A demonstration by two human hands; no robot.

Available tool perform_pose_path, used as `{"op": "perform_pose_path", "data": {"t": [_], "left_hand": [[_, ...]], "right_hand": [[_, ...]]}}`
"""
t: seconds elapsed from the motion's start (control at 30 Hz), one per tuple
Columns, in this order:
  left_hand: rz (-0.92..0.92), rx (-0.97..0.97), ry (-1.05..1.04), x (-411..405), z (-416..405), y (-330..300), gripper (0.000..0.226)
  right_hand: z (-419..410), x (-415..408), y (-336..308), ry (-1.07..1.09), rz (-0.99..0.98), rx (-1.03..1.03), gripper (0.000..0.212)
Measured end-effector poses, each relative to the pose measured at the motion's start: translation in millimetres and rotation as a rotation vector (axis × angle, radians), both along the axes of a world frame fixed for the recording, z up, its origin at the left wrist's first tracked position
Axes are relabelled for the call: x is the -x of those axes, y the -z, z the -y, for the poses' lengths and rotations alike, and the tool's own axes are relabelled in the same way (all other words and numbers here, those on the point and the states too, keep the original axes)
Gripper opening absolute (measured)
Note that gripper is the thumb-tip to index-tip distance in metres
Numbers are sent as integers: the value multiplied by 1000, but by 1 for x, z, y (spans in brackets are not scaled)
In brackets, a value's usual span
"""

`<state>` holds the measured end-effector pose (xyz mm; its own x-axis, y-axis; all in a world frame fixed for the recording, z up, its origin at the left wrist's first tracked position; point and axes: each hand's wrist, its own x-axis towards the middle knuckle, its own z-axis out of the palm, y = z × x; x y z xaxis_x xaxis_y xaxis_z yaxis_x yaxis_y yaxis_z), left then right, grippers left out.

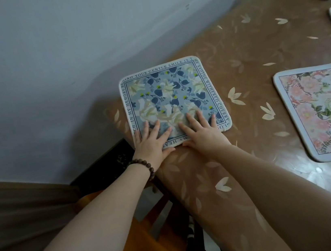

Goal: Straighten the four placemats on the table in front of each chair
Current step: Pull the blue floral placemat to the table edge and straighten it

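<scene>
Four square placemats lie flat on the table: blue floral placemat (169,97) near the corner, pink floral placemat (326,111) at right, two others cut off at the frame's edge.

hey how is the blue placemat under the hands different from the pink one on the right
The blue placemat has dark blue leaves and lettering round its border; the pink placemat shows pink flowers, and no lettering can be made out. Both hands, left hand and right hand, press flat on the blue one; the pink one lies untouched, partly out of frame. Both have rounded corners.
</scene>
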<state>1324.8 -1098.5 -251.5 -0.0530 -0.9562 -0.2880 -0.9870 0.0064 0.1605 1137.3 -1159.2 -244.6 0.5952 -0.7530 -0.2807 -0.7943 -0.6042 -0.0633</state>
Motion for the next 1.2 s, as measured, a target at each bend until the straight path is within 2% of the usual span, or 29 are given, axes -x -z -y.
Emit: {"op": "perform_pose_path", "data": {"t": [0.17,0.3,0.37,0.47,0.5,0.6,0.83,1.2], "left_hand": [[-15,11,-20,5,-4,-1,54],[-66,6,-72,11,-9,-6,51],[-85,-20,-63,16,-14,-10,50],[-101,-65,-22,29,-27,-16,51],[-105,-79,-5,36,-32,-18,51],[-113,-116,60,60,-47,-21,55],[-33,-186,227,110,-85,-21,81],[-4,-229,290,186,-151,-25,83]], "right_hand": [[2,12,2,0,24,-12,64],[-3,10,-1,117,137,-46,48],[-11,16,-3,138,130,-62,51],[-31,35,-8,161,95,-88,70],[-40,43,-10,186,101,-100,67],[-68,72,-13,271,137,-125,48],[-137,137,-15,356,154,-163,48],[-215,209,-22,410,132,-168,47]]}}
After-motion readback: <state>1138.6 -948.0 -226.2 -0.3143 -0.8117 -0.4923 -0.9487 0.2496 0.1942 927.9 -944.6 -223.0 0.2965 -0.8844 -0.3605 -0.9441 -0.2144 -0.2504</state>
